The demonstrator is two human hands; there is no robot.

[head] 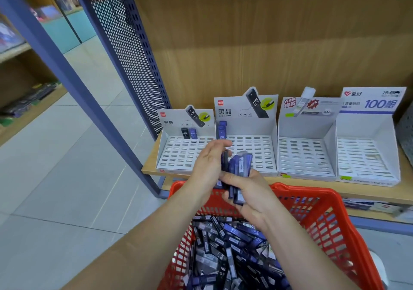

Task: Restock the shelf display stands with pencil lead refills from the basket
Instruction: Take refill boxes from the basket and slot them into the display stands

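Observation:
My left hand (209, 162) and my right hand (250, 191) together clasp a bundle of blue and black lead refill cases (238, 167) above the red basket (330, 218). The basket holds a heap of several more refill cases (225, 251). On the wooden shelf (397, 191) stand white slotted display stands. The leftmost stand (178, 153) holds a black case (185, 133) and a blue case (193, 133) at its back. The second stand (257, 151) holds blue cases (222, 129) in its back left corner. My hands hover in front of these two stands.
Two more slotted stands, the third stand (304, 155) and the fourth stand (366, 158), sit to the right with no cases visible in them. A blue perforated metal side panel (125, 50) and a slanted blue post (67, 75) border the shelf on the left. Tiled floor lies to the left.

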